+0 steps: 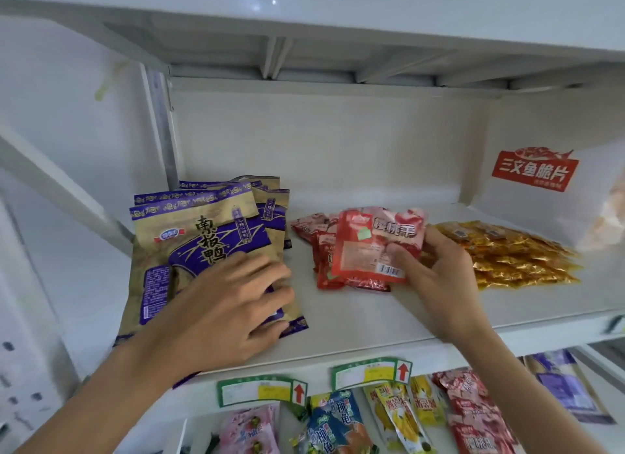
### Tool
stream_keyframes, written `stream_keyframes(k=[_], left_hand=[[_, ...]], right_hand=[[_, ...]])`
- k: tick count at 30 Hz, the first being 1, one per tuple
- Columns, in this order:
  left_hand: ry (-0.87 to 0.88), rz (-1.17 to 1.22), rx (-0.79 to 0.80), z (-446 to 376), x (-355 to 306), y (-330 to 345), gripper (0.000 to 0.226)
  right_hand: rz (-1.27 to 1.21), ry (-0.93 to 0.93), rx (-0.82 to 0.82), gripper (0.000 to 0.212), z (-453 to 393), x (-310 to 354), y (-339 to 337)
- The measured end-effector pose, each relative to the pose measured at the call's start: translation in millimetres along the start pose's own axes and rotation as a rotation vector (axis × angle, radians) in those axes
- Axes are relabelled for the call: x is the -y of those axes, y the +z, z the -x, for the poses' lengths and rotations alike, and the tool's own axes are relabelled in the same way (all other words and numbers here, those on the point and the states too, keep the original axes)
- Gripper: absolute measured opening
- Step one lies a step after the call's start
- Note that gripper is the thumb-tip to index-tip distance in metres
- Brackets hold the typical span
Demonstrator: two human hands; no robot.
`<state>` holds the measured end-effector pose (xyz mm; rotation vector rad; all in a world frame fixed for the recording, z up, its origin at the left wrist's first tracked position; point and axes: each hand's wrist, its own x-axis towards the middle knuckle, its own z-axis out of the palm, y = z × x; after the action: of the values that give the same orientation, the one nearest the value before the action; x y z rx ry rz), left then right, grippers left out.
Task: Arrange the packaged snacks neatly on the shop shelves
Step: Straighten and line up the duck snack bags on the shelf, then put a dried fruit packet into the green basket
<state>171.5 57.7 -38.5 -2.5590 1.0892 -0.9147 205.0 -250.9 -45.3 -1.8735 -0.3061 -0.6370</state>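
Gold-and-purple duck packets [203,247] lie stacked at the left of the white shelf [355,325], the front one overhanging the shelf lip. Left hand [233,304] rests flat on that front packet, fingers straight and spread, clasping nothing; probably pinning the slippery pile so it does not slide off while the other hand works. Right hand [436,277] pinches a red packet [375,247] by its lower right corner, thumb on the face, fingers behind, tilting it up off the loose heap of red packets [321,250] mid-shelf. The lift likely serves to turn or square it before laying it back on the heap. Gold foil packets [514,254] sit in a fairly even row just right of that hand, touching or nearly touching it; I cannot tell which. Price tags [372,372] mark the shelf edge. Below, mixed snack packets [389,416] fill the lower shelf. Red heap looks least tidy.
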Motion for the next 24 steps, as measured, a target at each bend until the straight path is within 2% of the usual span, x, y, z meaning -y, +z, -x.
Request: stream_keyframes(k=[5,10,13,17,19,21,24], left_hand=[[-0.129,-0.087,-0.072,26,-5,-24,0.043],[-0.254,-0.112,-0.012,61,-11,-21,0.041],[-0.308,-0.09,-0.149,68,-20,-28,0.043],[-0.611,0.462,-0.345,59,-54,-49,0.049],[-0.73,0.656,-0.369,47,-67,-52,0.058],[-0.759,0.87,-0.367,34,-78,-52,0.061],[-0.685,1.136,-0.375,21,-93,-49,0.036]], right_hand=[[-0.04,0.119,0.046,0.009,20,-1,-2],[-0.12,0.169,0.102,0.014,31,18,5],[-0.172,0.158,0.157,0.008,44,29,13],[-0.299,0.074,0.209,0.011,61,53,15],[-0.35,0.06,0.239,0.017,70,64,13],[-0.363,0.049,0.25,0.02,81,70,10],[-0.334,0.048,0.209,0.021,100,73,5]])
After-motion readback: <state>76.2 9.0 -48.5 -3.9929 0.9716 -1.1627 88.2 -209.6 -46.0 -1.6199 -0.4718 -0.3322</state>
